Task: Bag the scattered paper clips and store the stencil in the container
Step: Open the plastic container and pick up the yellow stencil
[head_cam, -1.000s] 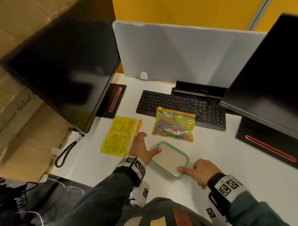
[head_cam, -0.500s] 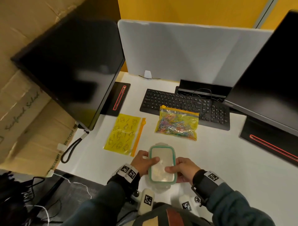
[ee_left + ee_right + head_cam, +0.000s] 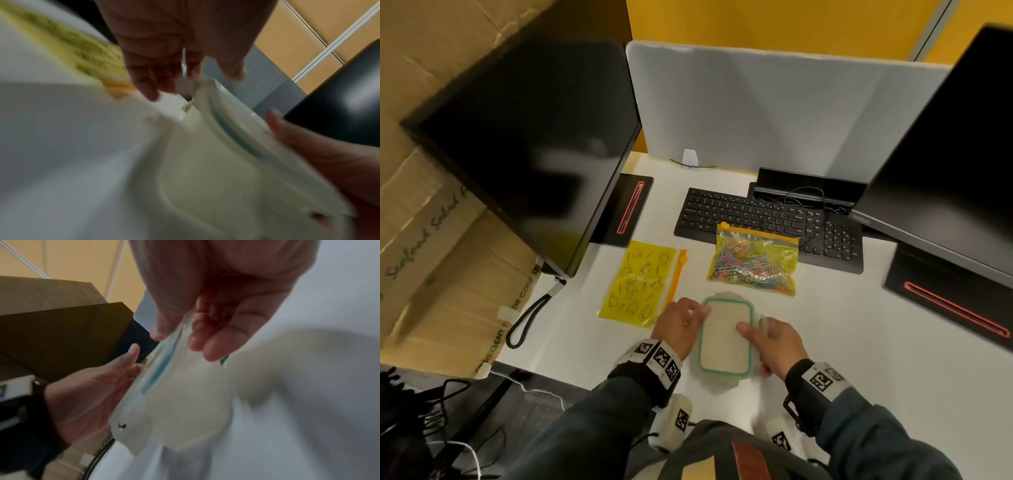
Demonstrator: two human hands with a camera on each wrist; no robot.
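A clear container (image 3: 724, 339) with a teal-rimmed lid sits near the desk's front edge, long side pointing away from me. My left hand (image 3: 681, 325) grips its left side, fingertips at the far corner flap (image 3: 185, 84). My right hand (image 3: 767, 339) holds the right side, thumb on the lid, and pinches the lid's edge flap (image 3: 180, 340). The yellow stencil sheet (image 3: 640, 281) lies flat to the left of the container. A zip bag full of coloured paper clips (image 3: 753, 263) lies just beyond it. Both wrist views are blurred.
A black keyboard (image 3: 767, 219) lies behind the clip bag. Large monitors stand at left (image 3: 534, 144) and right (image 3: 945, 154), their bases (image 3: 945, 305) on the desk. A grey divider (image 3: 774, 109) closes the back. A cardboard box (image 3: 431, 240) and cables are left of the desk.
The container lay at an angle on the desk under my fingertips. Both hands have turned it lengthwise, drawn it closer to the front edge and taken hold of its sides.
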